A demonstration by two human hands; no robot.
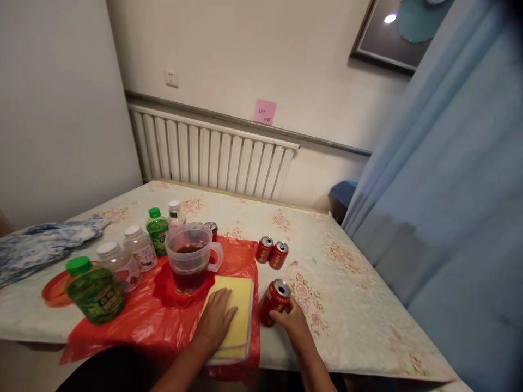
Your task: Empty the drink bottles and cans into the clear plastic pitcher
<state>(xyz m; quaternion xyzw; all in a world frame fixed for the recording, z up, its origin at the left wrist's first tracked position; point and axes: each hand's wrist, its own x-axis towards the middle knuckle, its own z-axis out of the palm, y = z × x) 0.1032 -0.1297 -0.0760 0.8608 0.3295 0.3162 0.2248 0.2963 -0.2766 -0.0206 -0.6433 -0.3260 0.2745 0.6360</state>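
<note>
Down in the lower middle of the head view, the right hand (293,322) had its fingers wrapped around an opened red can (274,302), which leaned tilted on the counter (351,305) just right of the red plastic sheet (143,321). Left of it, the left hand (216,322) lay flat, fingers spread, pressing on a yellow cloth (239,316) spread over that sheet. Just above the cloth stood a clear jug (190,261) of dark liquid on a red mat. Two more red cans (272,252) stood touching each other right of centre, well apart from the held one. At lower left lay a green bottle (95,291) on its side, with white-capped jars just beside it. A radiator (212,152) ran along the wall above.
</note>
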